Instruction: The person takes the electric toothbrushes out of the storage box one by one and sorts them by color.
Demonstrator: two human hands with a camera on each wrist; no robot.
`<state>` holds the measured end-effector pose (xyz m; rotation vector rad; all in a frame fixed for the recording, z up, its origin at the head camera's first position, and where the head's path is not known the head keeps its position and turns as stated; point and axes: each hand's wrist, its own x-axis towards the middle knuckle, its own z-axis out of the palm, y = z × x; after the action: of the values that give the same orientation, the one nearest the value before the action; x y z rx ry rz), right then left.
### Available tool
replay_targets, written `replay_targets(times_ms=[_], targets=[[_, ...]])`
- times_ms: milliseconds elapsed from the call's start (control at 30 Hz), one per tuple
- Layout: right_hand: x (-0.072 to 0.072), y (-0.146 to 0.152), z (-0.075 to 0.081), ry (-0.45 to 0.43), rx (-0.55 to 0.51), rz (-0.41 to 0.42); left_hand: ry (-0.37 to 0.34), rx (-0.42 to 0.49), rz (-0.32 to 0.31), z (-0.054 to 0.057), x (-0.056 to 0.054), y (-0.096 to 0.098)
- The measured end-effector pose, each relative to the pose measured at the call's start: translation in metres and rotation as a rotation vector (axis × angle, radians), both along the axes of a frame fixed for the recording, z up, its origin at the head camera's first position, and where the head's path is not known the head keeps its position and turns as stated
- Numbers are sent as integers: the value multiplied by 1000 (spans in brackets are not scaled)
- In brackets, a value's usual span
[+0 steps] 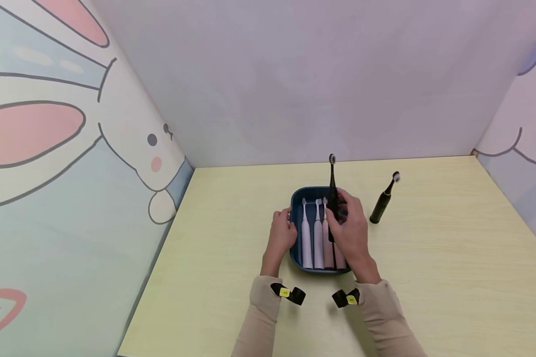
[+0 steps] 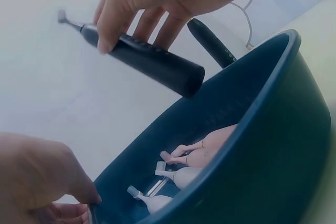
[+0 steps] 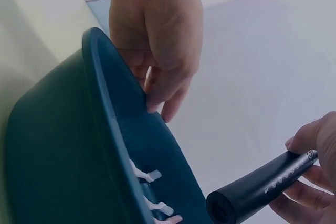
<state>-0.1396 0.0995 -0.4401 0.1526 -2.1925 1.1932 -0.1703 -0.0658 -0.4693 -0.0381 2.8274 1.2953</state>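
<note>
Black toothbrush pinched in right hand; blue bin gripped by left hand. Brush best lowered gently, bin held steady.

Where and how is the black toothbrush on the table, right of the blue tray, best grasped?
Probably mid-handle, from the right: the black toothbrush seems to stand on its base, its handle is thicker than its neck, and the blue tray and right hand lie to its left.
</note>
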Motion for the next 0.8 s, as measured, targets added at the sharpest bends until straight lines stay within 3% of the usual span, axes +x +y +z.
replay_targets(times_ms=[433,800], targets=[[2,26,2,147,-96,-77,16,1,-1,0,1,1],[6,43,-1,201,-163,-132,1,-7,4,0,-1,0]])
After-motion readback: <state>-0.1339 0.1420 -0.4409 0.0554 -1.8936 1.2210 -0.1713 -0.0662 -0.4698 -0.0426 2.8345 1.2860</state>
